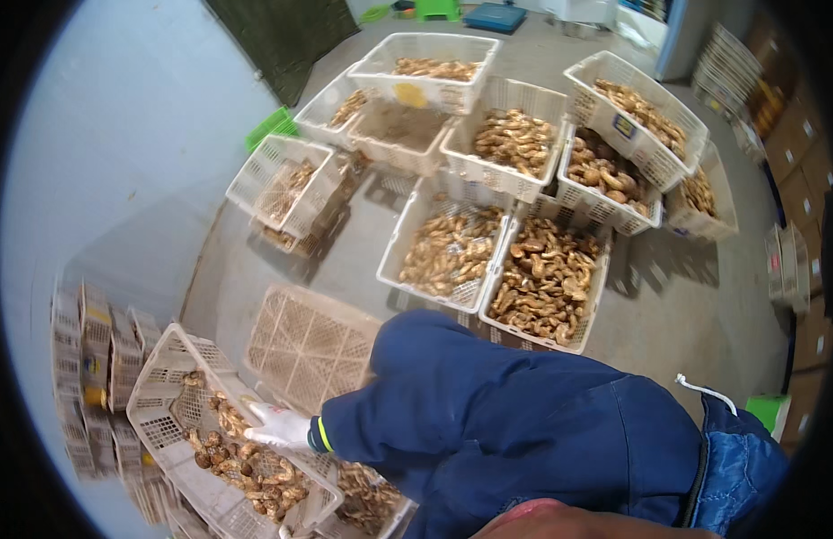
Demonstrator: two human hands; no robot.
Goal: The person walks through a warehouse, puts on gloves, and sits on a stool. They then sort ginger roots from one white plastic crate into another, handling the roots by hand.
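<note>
My right hand [278, 426], in a white glove, grips the long upper rim of a white plastic crate [153, 404]. Brown-capped mushrooms [241, 465] lie loose along this crate's inside. The crate sits slanted and partly overlaps another crate of mushrooms [366, 495] below it. Of my left hand, at most a small white patch shows at the bottom edge, and its grip cannot be made out. A blue jacket sleeve [416, 404] with a yellow band at the cuff covers my right arm. Beside the hand lies an upturned crate [309, 337] with a ribbed base.
Several mushroom crates stand ahead, including one filled crate [548, 276] and its neighbour [450, 249]. Some are stacked, such as the crate at the back [426, 67]. Nested crates [96, 357] line the left wall. Cardboard boxes [797, 195] are piled at right.
</note>
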